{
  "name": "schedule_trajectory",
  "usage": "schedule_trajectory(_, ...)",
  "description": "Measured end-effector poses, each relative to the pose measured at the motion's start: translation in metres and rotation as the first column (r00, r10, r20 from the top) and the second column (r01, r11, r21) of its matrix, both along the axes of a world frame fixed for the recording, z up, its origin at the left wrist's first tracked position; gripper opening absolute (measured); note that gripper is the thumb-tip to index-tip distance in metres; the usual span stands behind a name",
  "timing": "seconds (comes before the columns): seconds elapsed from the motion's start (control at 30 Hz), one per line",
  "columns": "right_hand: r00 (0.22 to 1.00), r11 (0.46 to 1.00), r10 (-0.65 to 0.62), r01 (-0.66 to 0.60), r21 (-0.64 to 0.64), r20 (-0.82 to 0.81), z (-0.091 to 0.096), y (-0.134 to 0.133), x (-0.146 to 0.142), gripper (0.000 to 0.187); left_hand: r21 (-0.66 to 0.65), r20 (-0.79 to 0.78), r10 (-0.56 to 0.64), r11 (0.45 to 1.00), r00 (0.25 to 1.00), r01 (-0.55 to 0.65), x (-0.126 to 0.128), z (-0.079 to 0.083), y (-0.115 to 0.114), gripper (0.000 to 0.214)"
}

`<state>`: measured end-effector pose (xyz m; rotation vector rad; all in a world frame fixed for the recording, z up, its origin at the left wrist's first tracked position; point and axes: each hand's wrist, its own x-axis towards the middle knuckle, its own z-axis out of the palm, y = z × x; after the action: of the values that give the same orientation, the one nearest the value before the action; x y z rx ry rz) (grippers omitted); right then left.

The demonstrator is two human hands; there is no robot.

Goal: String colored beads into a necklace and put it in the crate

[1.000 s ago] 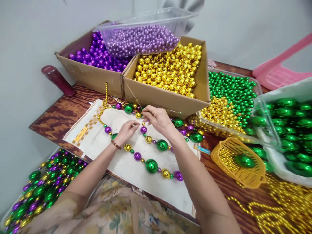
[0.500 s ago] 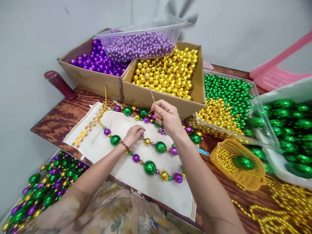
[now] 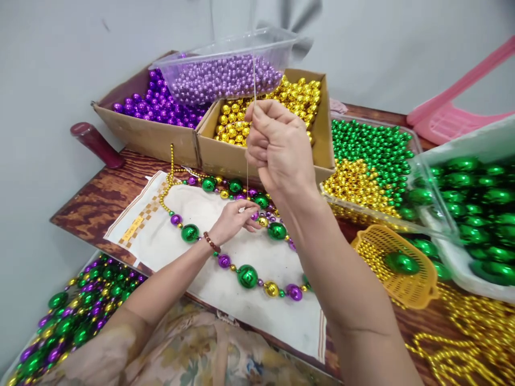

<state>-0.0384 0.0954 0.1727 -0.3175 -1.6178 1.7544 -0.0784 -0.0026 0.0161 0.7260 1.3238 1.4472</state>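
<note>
A necklace of green, gold and purple beads (image 3: 247,275) lies looped on a white cloth (image 3: 217,284). My left hand (image 3: 235,218) rests on the cloth, its fingertips pinched on a small purple bead of the strand. My right hand (image 3: 277,147) is raised above the cloth, fingers closed on a thin needle (image 3: 254,80) that points upward, with a fine thread (image 3: 247,177) stretched straight down to the beads under my left hand.
Behind the cloth stand cardboard boxes of purple beads (image 3: 161,104) and gold beads (image 3: 237,126), with a clear tub of small lilac beads (image 3: 225,78) on top. Trays of green and gold beads (image 3: 374,155), a yellow basket (image 3: 398,268), gold strands (image 3: 462,348) at right. Finished necklaces (image 3: 72,316) lower left.
My right hand has risen from the cloth to well above it, pulling the thread taut upward. My left hand has shifted slightly right along the strand, still pinching it.
</note>
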Motion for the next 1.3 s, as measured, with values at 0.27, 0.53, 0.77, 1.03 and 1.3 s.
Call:
schedule_trajectory(0.27,0.998,0.98,0.014,-0.025,-0.199,-0.055,-0.018,-0.001,-0.008,0.02,-0.095,0.035,-0.025,0.995,0.999,0.028,0.013,-0.02,-0.014,0.042)
schedule_trajectory(0.53,0.995,0.954,0.093,-0.079,-0.291,0.033,-0.042,0.009,0.023,0.02,0.033,-0.409,0.621,0.743,0.669,-0.669,-0.132,-0.002,-0.016,0.018)
schedule_trajectory(0.77,0.99,0.945,0.111,-0.079,-0.319,0.082,-0.054,0.001,0.037,0.025,-0.015,-0.366,0.743,0.597,0.56,-0.802,-0.257,0.018,0.032,0.023)
schedule_trajectory(1.03,0.992,0.923,0.069,-0.023,-0.385,0.107,-0.066,0.001,0.052,0.027,-0.091,-0.124,0.59,0.794,0.798,-0.601,-0.259,0.039,-0.006,0.02)
schedule_trajectory(1.3,0.989,0.934,-0.026,0.076,-0.35,0.145,-0.065,0.013,0.081,0.02,0.244,0.181,0.584,0.752,0.791,-0.612,-0.239,0.06,-0.145,0.016)
